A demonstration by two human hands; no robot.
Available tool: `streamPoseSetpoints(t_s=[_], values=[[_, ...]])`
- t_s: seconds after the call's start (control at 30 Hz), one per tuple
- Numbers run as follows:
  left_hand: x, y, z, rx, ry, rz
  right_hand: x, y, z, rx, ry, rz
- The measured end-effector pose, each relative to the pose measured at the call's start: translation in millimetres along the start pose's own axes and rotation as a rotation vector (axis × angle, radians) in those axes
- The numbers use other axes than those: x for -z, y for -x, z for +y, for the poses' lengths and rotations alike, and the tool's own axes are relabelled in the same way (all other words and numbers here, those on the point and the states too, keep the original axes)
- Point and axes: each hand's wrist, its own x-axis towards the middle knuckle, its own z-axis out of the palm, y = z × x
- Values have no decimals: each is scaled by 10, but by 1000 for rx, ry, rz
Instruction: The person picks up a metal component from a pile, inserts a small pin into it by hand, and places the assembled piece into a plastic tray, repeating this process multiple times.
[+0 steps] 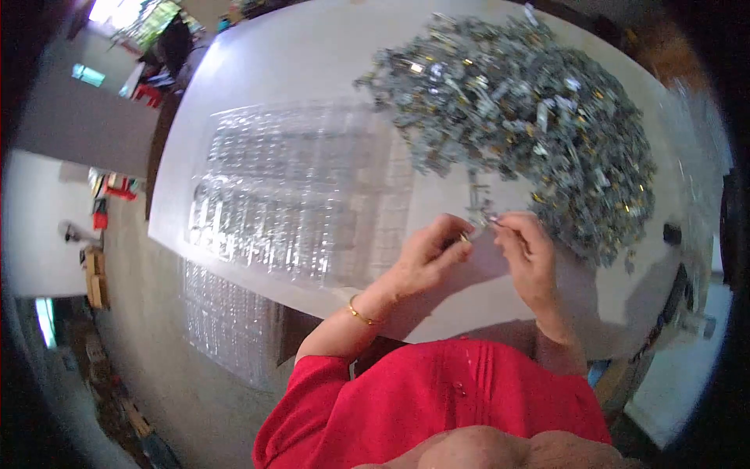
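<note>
A large heap of small silvery metal parts point(516, 102), with some gold-coloured bits among them, covers the far right of the white table. Just in front of the heap, my left hand point(430, 254) is closed in a pinch on a small metal part point(466, 236). Close beside it, my right hand point(533, 254) also pinches a small metal part point(492, 220), its fingertips almost touching the left ones. A few loose metal parts point(477, 191) lie just beyond my fingers. The exact shape of the held pieces is too small to make out.
Clear plastic trays with rows of compartments point(266, 195) lie on the left of the white table point(289, 74); one tray part point(226, 320) hangs past the near edge. A small dark object point(672, 233) sits near the right edge. Boxes point(95, 277) stand off to the left.
</note>
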Motion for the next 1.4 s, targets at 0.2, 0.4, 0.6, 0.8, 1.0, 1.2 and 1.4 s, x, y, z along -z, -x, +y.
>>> streamPoseSetpoints(t_s=[0.2,0.4,0.6,0.8,1.0,1.2,1.4], values=[[26,16,-15,0,230,-301,28,58,10,-80,-269,-40],[-45,4,-1,-135,43,-101,-50,66,74,-64,-223,48],[-86,53,51,-422,-561,112,-96,73,118,-6,-172,106],[-174,164,42,-573,-831,288,-194,113,38,28,-336,124],[275,679,832,166,-944,358,-292,212,131,4,-373,-50],[1412,1060,881,-210,-883,988,-537,373,-29,-1,-93,-410],[2735,996,1113,-65,-1041,1179,-581,272,-25,291,128,-420]])
